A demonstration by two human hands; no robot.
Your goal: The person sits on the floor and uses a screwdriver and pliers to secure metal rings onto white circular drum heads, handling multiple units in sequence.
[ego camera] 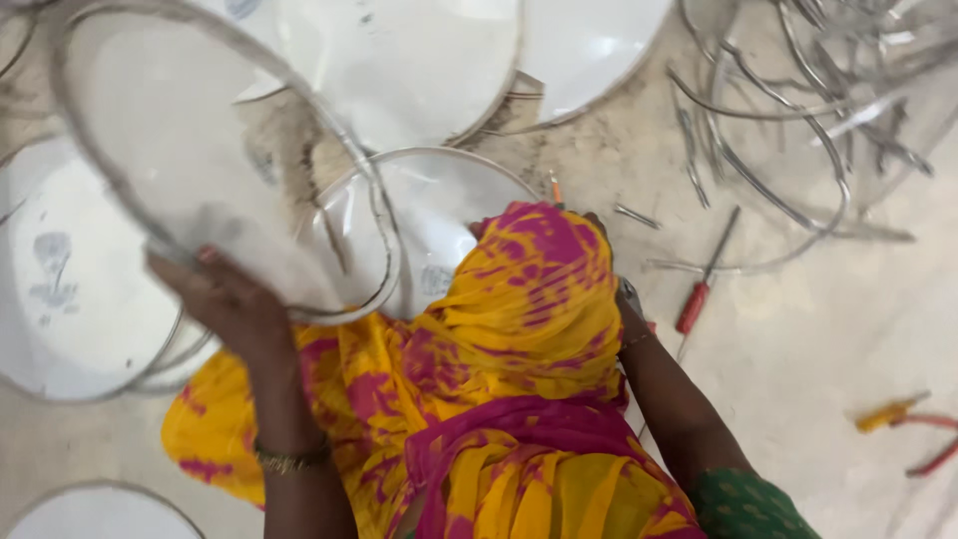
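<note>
Here the left hand [225, 299] clutched a round framed disc [215, 150] above the floor [798, 349]; the right hand [624, 299], beside a red screwdriver [696, 302], hid its grip.

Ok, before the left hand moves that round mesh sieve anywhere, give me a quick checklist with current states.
1. Left hand grips the sieve rim: ok, fingers wrap its lower edge.
2. Sieve lifted off the stacked white discs: ok, it is tilted above them.
3. Right hand free: cannot tell, yellow and pink cloth hides it.
4. Red-handled screwdriver nearby: ok, on the floor right of that hand.
5. Loose metal rings apart from the sieve: ok, piled top right.
</note>
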